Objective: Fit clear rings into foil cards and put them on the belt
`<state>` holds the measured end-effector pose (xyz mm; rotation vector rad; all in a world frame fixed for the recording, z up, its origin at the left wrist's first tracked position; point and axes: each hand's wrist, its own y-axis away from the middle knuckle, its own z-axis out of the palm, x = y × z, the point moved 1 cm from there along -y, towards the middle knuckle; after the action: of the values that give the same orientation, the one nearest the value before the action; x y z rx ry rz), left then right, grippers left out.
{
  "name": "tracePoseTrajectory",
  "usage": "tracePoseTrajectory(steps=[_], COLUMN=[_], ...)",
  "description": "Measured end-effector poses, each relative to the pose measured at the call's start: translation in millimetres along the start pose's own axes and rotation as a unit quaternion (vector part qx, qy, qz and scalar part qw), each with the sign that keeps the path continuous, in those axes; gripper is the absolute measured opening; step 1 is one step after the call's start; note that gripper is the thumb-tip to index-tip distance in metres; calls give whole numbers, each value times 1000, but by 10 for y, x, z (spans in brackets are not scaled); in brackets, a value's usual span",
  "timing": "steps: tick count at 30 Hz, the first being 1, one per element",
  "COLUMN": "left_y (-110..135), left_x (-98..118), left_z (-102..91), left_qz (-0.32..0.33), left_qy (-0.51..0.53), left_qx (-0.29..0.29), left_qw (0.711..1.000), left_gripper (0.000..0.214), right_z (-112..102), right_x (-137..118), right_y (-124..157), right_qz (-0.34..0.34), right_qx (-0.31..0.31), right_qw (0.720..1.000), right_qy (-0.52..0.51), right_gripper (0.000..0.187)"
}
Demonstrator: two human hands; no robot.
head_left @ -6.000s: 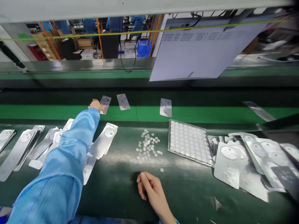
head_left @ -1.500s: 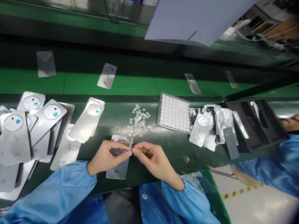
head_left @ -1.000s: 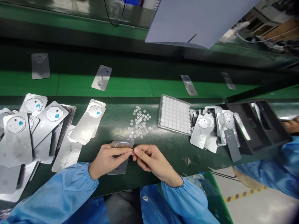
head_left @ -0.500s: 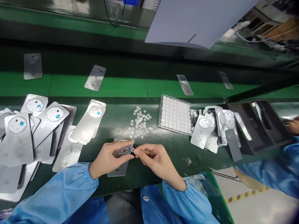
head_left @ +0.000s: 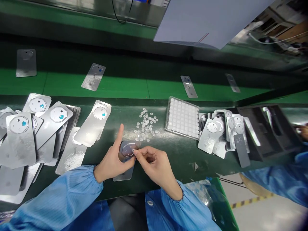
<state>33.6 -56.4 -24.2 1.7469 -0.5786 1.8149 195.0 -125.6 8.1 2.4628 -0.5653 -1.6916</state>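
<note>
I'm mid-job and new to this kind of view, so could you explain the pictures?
No machine here: one head-worn camera looks forward and down at a person's bare left hand and right hand. The right hand pinches a small pale piece over a silvery plate; the left hand is beside and partly over that plate. On the dark green bench are scattered small discs, a gridded white tray, overlapping plates at left, and more at right.

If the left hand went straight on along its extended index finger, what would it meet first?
The left hand would likely cross the bench, left of the discs, and meet the green belt first; depth is unclear.
</note>
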Motion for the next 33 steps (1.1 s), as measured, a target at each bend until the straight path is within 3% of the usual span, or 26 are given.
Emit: tracePoseTrajectory(steps=[13,16,21,25,29,33], left_y=[35,12,-79,-105,-90,-78], left_x=[24,31,-43,-95,-120,-111], left_z=[-1,-32,-63,-49,-40,-51], left_qz=[-20,-42,-118,-134,-138,-126], left_qy=[73,86,113,145,175,180], left_qx=[-8,16,59,70,83,42], left_qw=[997,995,985,978,971,975], left_gripper=[107,101,83,64,52,58], right_z=[-93,-119,-87,-43,24,38], right_x=[-77,-34,119,164,134,109], right_y=[-67,-147,-262,-229,-153,-130], right_qz=[15,25,41,30,17,16], right_qx=[-5,-4,-40,-49,-59,-23], right_qw=[1000,1000,991,977,973,977], right_qy=[5,-2,-120,-206,-223,-211], right_gripper=[46,48,46,52,42,37])
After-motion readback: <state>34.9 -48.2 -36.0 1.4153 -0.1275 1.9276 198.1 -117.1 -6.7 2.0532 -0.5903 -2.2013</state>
